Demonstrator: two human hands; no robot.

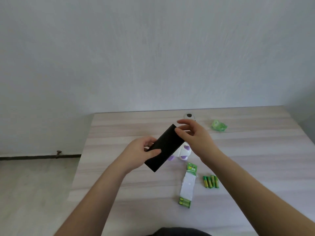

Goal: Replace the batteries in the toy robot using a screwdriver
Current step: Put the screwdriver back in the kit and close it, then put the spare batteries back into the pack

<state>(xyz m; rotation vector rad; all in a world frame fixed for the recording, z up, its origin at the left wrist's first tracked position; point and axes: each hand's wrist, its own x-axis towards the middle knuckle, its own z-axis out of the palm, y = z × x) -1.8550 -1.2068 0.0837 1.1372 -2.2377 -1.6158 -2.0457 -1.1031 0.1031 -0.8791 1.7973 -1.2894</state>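
The left hand point(142, 150) holds the lower end of a black flat case point(164, 148) above the tabletop point(255, 159), fingers curled round it. The right hand point(194, 135) touches its upper end with straight, spread fingers. The toy robot point(181, 153) lies just behind the case, loose batteries point(211, 181) nearer, to the right.

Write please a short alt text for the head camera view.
Two hands hold a black flat case above a wooden table: the left hand grips its near end, the right hand touches its far end. Behind are a white-purple toy robot and loose green batteries.

case point(165, 147) held above table point(119, 193), toy robot point(183, 151) beneath; batteries point(211, 181) right of pack point(187, 184)
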